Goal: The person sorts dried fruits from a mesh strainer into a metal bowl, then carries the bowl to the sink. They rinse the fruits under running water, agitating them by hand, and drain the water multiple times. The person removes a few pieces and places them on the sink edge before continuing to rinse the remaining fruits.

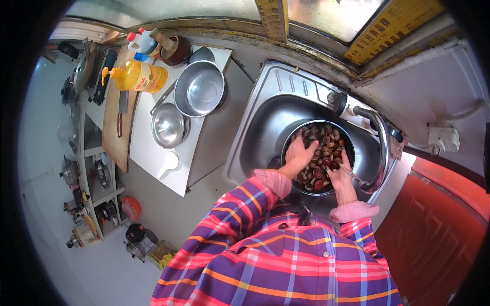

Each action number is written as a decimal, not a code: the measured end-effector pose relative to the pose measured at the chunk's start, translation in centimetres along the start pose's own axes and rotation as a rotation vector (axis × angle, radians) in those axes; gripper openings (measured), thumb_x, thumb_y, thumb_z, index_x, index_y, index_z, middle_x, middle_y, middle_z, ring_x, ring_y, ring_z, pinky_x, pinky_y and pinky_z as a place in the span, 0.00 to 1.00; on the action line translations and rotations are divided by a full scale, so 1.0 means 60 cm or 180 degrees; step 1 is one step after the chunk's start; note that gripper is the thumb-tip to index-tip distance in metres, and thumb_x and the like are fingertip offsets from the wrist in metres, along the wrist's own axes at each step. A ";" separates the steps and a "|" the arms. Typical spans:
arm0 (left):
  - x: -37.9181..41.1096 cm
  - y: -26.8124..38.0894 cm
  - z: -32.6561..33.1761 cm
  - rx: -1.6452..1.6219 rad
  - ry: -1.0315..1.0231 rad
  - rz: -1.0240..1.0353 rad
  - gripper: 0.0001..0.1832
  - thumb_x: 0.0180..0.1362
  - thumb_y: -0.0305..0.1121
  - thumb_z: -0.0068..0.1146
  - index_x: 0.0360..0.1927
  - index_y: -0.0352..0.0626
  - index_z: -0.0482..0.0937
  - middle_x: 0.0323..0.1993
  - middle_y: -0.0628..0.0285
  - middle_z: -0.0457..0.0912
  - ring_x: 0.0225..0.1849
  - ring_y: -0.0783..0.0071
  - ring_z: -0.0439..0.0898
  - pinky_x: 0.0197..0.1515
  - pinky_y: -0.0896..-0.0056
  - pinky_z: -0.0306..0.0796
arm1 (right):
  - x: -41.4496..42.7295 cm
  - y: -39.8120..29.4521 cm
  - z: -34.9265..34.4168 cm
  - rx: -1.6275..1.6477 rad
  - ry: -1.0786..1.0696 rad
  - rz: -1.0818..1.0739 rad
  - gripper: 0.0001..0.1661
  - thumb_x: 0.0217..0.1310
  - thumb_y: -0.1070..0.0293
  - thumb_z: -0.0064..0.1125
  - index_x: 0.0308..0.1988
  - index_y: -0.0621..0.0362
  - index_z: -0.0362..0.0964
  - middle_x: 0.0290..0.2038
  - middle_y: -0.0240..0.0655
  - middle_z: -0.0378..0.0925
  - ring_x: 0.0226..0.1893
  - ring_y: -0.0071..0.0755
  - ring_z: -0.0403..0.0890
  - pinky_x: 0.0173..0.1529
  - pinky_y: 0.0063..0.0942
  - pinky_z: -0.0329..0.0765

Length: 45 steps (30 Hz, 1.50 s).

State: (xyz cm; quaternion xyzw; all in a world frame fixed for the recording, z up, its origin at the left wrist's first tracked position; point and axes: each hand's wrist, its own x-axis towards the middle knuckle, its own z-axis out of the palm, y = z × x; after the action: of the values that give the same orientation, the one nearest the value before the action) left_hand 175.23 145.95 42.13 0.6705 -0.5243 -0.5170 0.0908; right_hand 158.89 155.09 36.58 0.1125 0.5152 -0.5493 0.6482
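Note:
A round metal pot full of brown chestnuts sits in the stainless steel sink. At the left side of the pot, my left hand reaches among the chestnuts, thumb spread from the fingers, some fingertips hidden. My right hand is inside the right rim, fingers apart and touching chestnuts. Whether either palm cups any is hidden. The curved faucet arches over the sink's right side, and a thin stream of water runs from its spout towards my right wrist.
On the left counter are an empty metal pot, a metal bowl, a white scoop and a yellow oil bottle. A cleaver lies on a wooden board. A wall socket is at right.

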 end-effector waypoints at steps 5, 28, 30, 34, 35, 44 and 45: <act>0.018 -0.015 0.022 0.0191 0.0341 0.0600 0.47 0.52 0.58 0.63 0.69 0.39 0.63 0.65 0.41 0.67 0.65 0.44 0.68 0.65 0.58 0.64 | -0.001 -0.013 0.067 -0.0605 0.0372 -0.0072 0.39 0.64 0.46 0.58 0.68 0.41 0.55 0.65 0.32 0.64 0.65 0.36 0.64 0.67 0.48 0.58; -0.027 -0.052 0.012 0.0175 0.0911 0.1788 0.24 0.65 0.31 0.49 0.63 0.31 0.67 0.57 0.40 0.74 0.61 0.42 0.70 0.63 0.56 0.63 | -0.078 -0.003 0.051 -0.1389 -0.0212 -0.1498 0.36 0.70 0.67 0.52 0.72 0.56 0.49 0.68 0.40 0.61 0.66 0.35 0.63 0.69 0.31 0.58; -0.004 -0.045 -0.003 -0.0182 0.0269 0.0745 0.32 0.69 0.45 0.43 0.70 0.34 0.59 0.65 0.37 0.66 0.67 0.41 0.64 0.68 0.55 0.58 | -0.052 -0.006 0.038 -0.1137 -0.0366 -0.1365 0.37 0.72 0.59 0.51 0.72 0.59 0.48 0.68 0.40 0.60 0.68 0.36 0.59 0.72 0.32 0.53; 0.019 -0.007 0.015 0.0026 0.0155 0.0423 0.40 0.65 0.60 0.42 0.71 0.40 0.60 0.67 0.41 0.65 0.70 0.47 0.62 0.71 0.58 0.54 | -0.003 -0.026 0.050 -0.1337 -0.0222 -0.1159 0.33 0.73 0.54 0.48 0.69 0.60 0.56 0.67 0.38 0.62 0.65 0.34 0.64 0.69 0.31 0.57; 0.030 -0.001 0.024 0.0053 0.0091 0.0352 0.40 0.64 0.61 0.43 0.71 0.42 0.60 0.67 0.42 0.66 0.70 0.47 0.63 0.71 0.58 0.54 | 0.010 -0.028 0.050 -0.1359 -0.0217 -0.1068 0.33 0.73 0.54 0.48 0.68 0.60 0.58 0.66 0.38 0.64 0.65 0.34 0.65 0.69 0.30 0.58; 0.080 0.010 0.009 -0.0721 -0.1075 0.0477 0.27 0.60 0.54 0.56 0.56 0.47 0.80 0.51 0.49 0.82 0.54 0.60 0.79 0.59 0.65 0.68 | 0.015 -0.021 0.069 -0.1436 -0.0419 -0.0748 0.27 0.70 0.53 0.54 0.60 0.57 0.68 0.58 0.32 0.71 0.58 0.28 0.69 0.64 0.27 0.62; 0.076 0.011 0.009 -0.0752 -0.1279 0.0459 0.26 0.60 0.53 0.56 0.54 0.46 0.81 0.50 0.50 0.82 0.53 0.60 0.80 0.59 0.65 0.68 | 0.015 -0.022 0.060 -0.1634 -0.0577 -0.0865 0.25 0.69 0.55 0.55 0.58 0.58 0.69 0.57 0.32 0.71 0.58 0.28 0.69 0.64 0.26 0.62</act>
State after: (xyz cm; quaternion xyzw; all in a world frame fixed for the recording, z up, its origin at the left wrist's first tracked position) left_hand 174.01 142.25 39.57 0.4998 -0.5143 -0.6899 0.0991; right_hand 159.63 151.51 37.99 -0.1744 0.5876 -0.4907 0.6193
